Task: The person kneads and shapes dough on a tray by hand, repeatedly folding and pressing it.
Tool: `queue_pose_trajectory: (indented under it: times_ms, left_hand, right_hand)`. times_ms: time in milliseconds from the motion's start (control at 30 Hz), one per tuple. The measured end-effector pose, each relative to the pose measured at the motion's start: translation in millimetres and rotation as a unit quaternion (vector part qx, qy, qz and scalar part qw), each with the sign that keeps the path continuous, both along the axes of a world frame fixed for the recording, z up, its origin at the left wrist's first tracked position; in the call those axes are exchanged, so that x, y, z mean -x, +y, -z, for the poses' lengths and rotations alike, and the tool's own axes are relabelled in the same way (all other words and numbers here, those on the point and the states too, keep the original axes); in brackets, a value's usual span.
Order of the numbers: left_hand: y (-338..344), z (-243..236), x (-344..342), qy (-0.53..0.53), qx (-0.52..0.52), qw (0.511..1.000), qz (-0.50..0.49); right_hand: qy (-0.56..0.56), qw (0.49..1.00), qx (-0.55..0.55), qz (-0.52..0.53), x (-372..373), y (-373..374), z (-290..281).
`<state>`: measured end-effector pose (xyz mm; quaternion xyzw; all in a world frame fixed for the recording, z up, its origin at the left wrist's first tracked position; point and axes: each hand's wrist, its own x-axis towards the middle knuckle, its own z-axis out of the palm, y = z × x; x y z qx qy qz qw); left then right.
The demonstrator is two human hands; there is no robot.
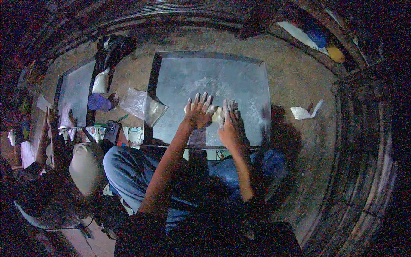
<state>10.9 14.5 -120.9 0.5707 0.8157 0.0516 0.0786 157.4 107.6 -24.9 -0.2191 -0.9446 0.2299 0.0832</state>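
Observation:
A pale piece of what looks like dough [217,115] lies on a large metal tray [175,81] dusted with white powder. My left hand [199,112] presses flat at the dough's left side, fingers spread and pointing away from me. At its right side rests my right hand [231,122], fingers stretched out and whitened with powder. Both hands are open and cover most of the dough, so its full shape is hidden. White powder [207,85] is smeared on the tray beyond my fingers.
A clear plastic sheet [155,112] overlaps the tray's left rim. Further left are a purple cup-like container [100,102], a white bag [101,82], a phone [112,130] and a second tray [77,92], where another person's hands [51,115] are. A white wrapper [301,113] lies right.

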Motion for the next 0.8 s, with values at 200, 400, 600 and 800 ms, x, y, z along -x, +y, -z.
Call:
queue_pose_trajectory:
  times_ms: [200, 400, 600, 800]
  left_hand:
    - [-28.1, 33.1, 22.1, -0.045, -0.044, 0.998, -0.016]
    - [-29.4, 43.8, 12.1, -0.099, -0.107, 0.989, -0.022]
    - [-22.2, 45.6, 8.3, -0.159, -0.322, 0.919, -0.162]
    - [8.9, -20.4, 29.1, 0.026, -0.228, 0.940, -0.252]
  right_hand:
    - [0.039, 0.991, -0.100, 0.084, 66.5, -11.3, 25.2]
    - [0.027, 0.982, -0.159, 0.100, 82.8, -5.7, 69.3]
    - [0.004, 0.983, -0.171, 0.073, 88.4, -2.3, 78.9]
    - [-0.018, 0.989, -0.142, 0.030, 85.0, -0.5, 52.6]
